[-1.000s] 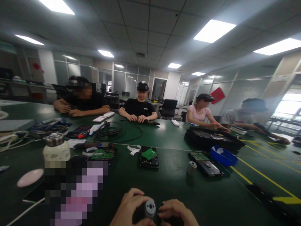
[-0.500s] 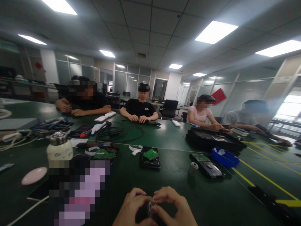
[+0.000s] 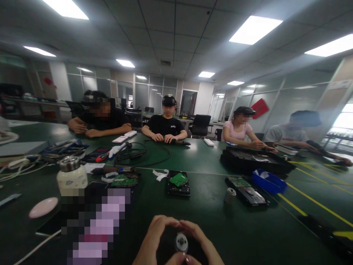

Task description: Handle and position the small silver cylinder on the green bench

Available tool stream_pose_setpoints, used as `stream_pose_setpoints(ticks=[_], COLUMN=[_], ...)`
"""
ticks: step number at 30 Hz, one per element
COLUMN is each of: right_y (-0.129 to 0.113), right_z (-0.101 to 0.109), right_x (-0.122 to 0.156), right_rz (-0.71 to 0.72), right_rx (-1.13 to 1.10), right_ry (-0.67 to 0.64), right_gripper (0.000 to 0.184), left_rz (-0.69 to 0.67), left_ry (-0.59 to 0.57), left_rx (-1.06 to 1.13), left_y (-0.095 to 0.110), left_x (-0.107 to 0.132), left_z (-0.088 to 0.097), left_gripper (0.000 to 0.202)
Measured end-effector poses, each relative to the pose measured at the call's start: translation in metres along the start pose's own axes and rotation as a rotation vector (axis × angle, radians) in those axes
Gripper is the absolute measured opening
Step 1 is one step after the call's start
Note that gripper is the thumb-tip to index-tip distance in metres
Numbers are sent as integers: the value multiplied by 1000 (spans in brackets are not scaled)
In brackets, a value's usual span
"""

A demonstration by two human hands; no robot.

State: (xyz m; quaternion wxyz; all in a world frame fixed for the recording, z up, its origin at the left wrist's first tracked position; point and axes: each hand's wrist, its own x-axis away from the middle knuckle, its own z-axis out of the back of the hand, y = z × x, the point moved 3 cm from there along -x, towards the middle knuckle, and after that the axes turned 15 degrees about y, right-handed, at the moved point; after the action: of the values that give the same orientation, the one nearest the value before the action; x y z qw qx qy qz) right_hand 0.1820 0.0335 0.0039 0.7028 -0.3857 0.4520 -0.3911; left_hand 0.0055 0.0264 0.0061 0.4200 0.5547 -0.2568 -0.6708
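A small round metal motor (image 3: 181, 241) is between my two hands at the bottom middle, its pale end face with a dark centre turned up toward me. My left hand (image 3: 154, 237) curves around its left side and my right hand (image 3: 202, 240) around its right. Their fingertips come together beyond the motor, while both thumbs meet at its near edge, closed on it. The motor's underside is hidden. Ahead and to the right, a similar metal cylinder (image 3: 230, 195) stands upright on the green table (image 3: 204, 217).
Hard drives with green circuit boards (image 3: 179, 179) lie ahead, one beside a blue tray (image 3: 268, 182). A black tray (image 3: 256, 160) sits farther back. On the left are a cream bottle (image 3: 72, 176), a pink oval object (image 3: 43, 207) and cables. Several people sit across the table.
My fingers have shifted around the motor: its end face is now turned upward and more exposed, with the thumbs together at its near edge. The view has moved slightly.
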Motion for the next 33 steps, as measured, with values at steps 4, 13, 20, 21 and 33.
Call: stream_pose_setpoints(ticks=[4,13,20,21,33], right_y=[3,-3,-1,-1,-7], right_z=[-6,-7,-8,-8,-10], right_x=[-2,-2,0,0,-2], right_rz=[-47,-67,-50,-53,-66], right_rx=[-12,145,257,256,241], right_ry=[-94,-36,47,40,-23], right_gripper=[64,62,48,48,47], left_rz=[-108,-72,-92,-101,218], left_ry=[-31,76,85,106,38], left_rx=[-36,-104,-243,-259,-719], left_y=[7,12,14,13,-16], left_x=[-1,-1,-5,-6,-4], left_z=[0,2,-1,1,12], left_gripper=[26,23,23,24,22])
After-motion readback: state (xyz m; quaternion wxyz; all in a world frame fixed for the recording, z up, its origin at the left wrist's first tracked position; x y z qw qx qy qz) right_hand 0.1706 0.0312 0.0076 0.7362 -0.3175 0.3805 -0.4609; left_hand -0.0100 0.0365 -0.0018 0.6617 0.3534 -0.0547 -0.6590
